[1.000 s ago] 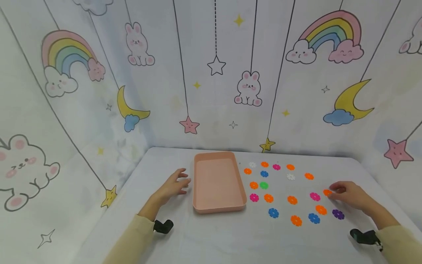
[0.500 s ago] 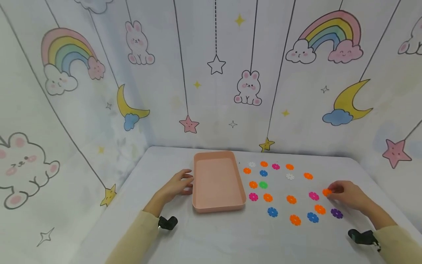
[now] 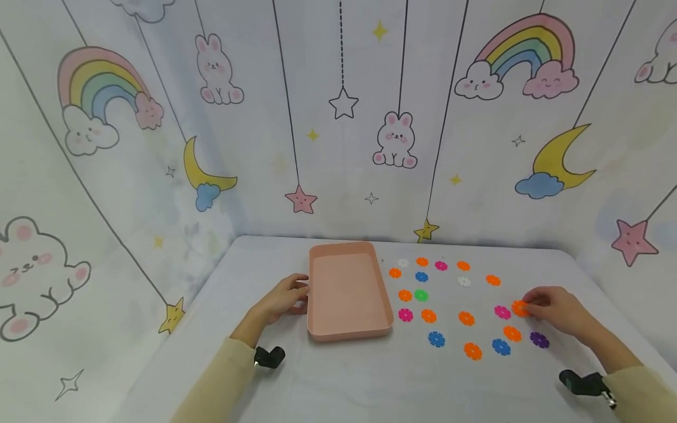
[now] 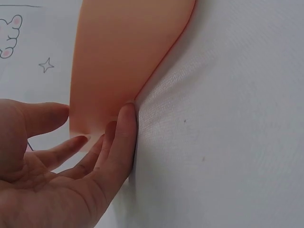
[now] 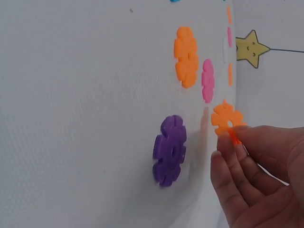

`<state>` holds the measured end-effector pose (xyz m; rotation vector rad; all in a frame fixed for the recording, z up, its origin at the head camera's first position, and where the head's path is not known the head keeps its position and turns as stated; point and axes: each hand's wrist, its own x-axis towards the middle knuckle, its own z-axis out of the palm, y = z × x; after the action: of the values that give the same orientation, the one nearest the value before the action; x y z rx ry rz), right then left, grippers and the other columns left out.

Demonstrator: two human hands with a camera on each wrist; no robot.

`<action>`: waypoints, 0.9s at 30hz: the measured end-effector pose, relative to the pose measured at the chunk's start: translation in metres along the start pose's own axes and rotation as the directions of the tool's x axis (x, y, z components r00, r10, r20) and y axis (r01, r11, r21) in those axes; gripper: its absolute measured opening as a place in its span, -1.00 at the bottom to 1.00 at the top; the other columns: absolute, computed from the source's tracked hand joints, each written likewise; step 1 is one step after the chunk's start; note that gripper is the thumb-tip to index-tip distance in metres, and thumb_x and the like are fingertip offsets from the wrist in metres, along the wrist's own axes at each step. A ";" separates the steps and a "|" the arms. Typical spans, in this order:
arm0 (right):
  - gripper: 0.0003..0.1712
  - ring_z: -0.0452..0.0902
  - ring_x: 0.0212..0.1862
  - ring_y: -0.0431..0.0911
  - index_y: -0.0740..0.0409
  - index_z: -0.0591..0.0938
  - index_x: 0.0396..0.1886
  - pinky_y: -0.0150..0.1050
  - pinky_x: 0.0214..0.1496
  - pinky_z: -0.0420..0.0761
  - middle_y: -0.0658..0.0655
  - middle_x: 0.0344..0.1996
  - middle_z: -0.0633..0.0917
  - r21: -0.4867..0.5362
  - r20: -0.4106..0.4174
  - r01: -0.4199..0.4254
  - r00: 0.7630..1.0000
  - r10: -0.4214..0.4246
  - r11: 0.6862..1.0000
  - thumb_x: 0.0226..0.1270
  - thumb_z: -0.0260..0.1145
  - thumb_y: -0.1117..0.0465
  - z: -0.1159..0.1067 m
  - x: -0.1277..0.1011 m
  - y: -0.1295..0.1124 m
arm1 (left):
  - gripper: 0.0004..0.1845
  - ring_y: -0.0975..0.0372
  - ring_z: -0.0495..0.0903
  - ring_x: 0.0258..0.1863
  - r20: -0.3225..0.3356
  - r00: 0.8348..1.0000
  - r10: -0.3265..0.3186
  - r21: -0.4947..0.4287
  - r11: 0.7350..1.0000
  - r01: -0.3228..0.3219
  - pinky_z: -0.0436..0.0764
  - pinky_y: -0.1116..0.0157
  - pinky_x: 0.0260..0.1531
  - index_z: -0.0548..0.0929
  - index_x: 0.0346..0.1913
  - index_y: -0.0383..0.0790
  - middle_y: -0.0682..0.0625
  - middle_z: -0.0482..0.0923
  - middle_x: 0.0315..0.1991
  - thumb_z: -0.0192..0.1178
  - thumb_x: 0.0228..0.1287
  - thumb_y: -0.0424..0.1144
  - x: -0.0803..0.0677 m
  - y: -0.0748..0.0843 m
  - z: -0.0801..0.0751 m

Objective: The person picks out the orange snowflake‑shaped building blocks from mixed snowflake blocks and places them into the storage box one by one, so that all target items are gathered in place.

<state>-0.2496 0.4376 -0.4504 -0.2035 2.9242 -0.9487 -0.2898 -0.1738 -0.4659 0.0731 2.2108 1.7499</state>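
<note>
Pinching orange flower disc in right hand, left hand fingers straight against pink tray

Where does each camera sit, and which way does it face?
Head: worn on the head, looking forward and down at the table; both hands and sleeves show.
Left wrist: beside the left hand, whose fingers touch the pink tray.
Right wrist: beside the right hand, which pinches an orange flower piece near a purple one.
Shared: head and left wrist both show the tray.
</note>
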 end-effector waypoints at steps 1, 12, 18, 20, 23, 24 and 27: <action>-0.70 0.65 -0.18 0.03 0.47 0.62 0.01 -0.41 -0.26 0.70 0.24 -0.18 0.72 0.001 -0.006 0.006 1.000 -0.006 1.000 0.45 0.31 0.28 0.001 0.000 -0.002 | -0.51 0.02 0.61 0.07 0.001 1.000 0.000 -0.002 1.000 0.000 0.75 0.09 -0.06 0.28 0.48 -0.35 -0.35 0.37 0.32 0.00 0.60 -0.31 0.000 0.000 0.000; -0.68 0.67 -0.18 0.01 0.39 0.64 0.01 -0.44 -0.21 0.68 0.19 -0.17 0.74 0.058 -0.016 0.068 0.998 -0.067 0.996 0.43 0.38 0.21 0.016 0.008 -0.036 | -0.50 -0.04 0.59 0.14 0.006 1.000 -0.011 -0.015 1.000 0.011 0.75 0.07 -0.07 0.27 0.48 -0.36 -0.35 0.34 0.35 0.01 0.59 -0.32 -0.001 -0.002 0.000; -0.70 0.67 -0.11 0.04 0.36 0.66 0.01 -0.47 -0.18 0.67 0.17 -0.16 0.75 0.082 -0.014 0.100 0.995 -0.099 0.992 0.42 0.38 0.23 0.025 0.013 -0.063 | -0.48 -0.06 0.57 0.18 0.020 1.000 -0.010 -0.009 1.000 0.010 0.75 0.08 -0.05 0.25 0.49 -0.36 -0.36 0.30 0.39 0.01 0.59 -0.30 0.002 -0.004 -0.001; -0.70 0.68 -0.10 0.05 0.37 0.66 0.01 -0.43 -0.17 0.70 0.18 -0.15 0.75 0.101 -0.011 0.110 0.994 -0.109 0.989 0.41 0.38 0.25 0.028 0.016 -0.070 | -0.48 -0.05 0.57 0.18 0.023 1.000 -0.010 -0.022 1.000 0.011 0.75 0.08 -0.05 0.25 0.49 -0.36 -0.36 0.30 0.39 0.01 0.59 -0.31 0.003 -0.005 -0.001; -0.69 0.68 -0.10 0.08 0.39 0.65 0.02 -0.28 -0.14 0.76 0.21 -0.15 0.75 0.125 -0.001 0.121 0.993 -0.122 0.985 0.43 0.37 0.25 0.032 0.021 -0.081 | -0.49 -0.03 0.57 0.16 0.027 1.000 -0.007 -0.039 0.999 0.008 0.75 0.07 -0.05 0.25 0.48 -0.38 -0.35 0.31 0.38 0.01 0.58 -0.32 0.004 -0.005 -0.002; -0.69 0.69 -0.10 0.08 0.38 0.64 0.03 -0.24 -0.12 0.77 0.21 -0.15 0.75 0.133 0.002 0.119 0.993 -0.120 0.984 0.43 0.38 0.25 0.034 0.022 -0.084 | -0.49 -0.02 0.58 0.15 0.027 1.000 -0.008 -0.043 0.999 0.009 0.75 0.07 -0.05 0.25 0.48 -0.38 -0.35 0.31 0.38 0.01 0.58 -0.33 0.004 -0.005 -0.002; -0.69 0.68 -0.09 0.10 0.36 0.64 0.03 -0.20 -0.10 0.77 0.20 -0.13 0.75 0.147 0.010 0.119 0.993 -0.122 0.982 0.44 0.37 0.23 0.039 0.026 -0.096 | -0.49 0.00 0.59 0.13 0.028 1.000 -0.011 -0.043 0.999 0.012 0.75 0.07 -0.05 0.25 0.48 -0.38 -0.34 0.33 0.37 0.01 0.58 -0.33 0.005 -0.005 -0.002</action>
<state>-0.2617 0.3342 -0.4256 -0.3824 2.8371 -1.1662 -0.2942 -0.1756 -0.4709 0.0739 2.1489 1.7784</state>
